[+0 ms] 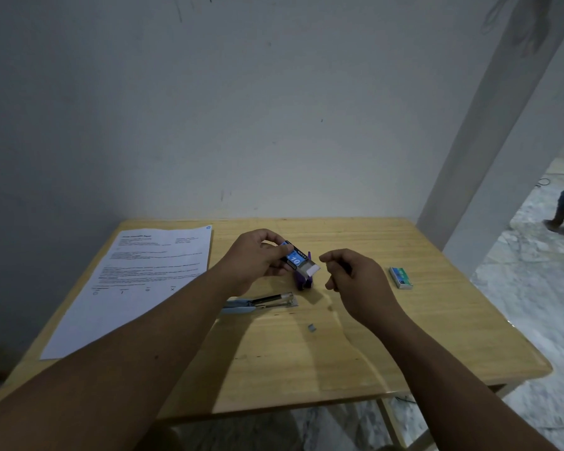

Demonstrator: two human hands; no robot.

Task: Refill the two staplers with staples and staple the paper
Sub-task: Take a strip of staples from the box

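Wooden table [404, 320] against a white wall; marbled floor to the right. Left hand [258, 258] grips a blue staple box [295, 257], label reading "10", its white tray slid partly out. Right hand [355, 278] hovers just beside it, fingers loosely curled, holding nothing visible. Purple stapler [303, 281] under the box; blue stapler [258, 302] lying open nearer. Printed paper [137, 288] left. Green staple box [401, 277] right. Loose staple strip [311, 327] near front

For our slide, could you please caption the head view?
Left hand holds an opened staple box; right hand hovers beside it.
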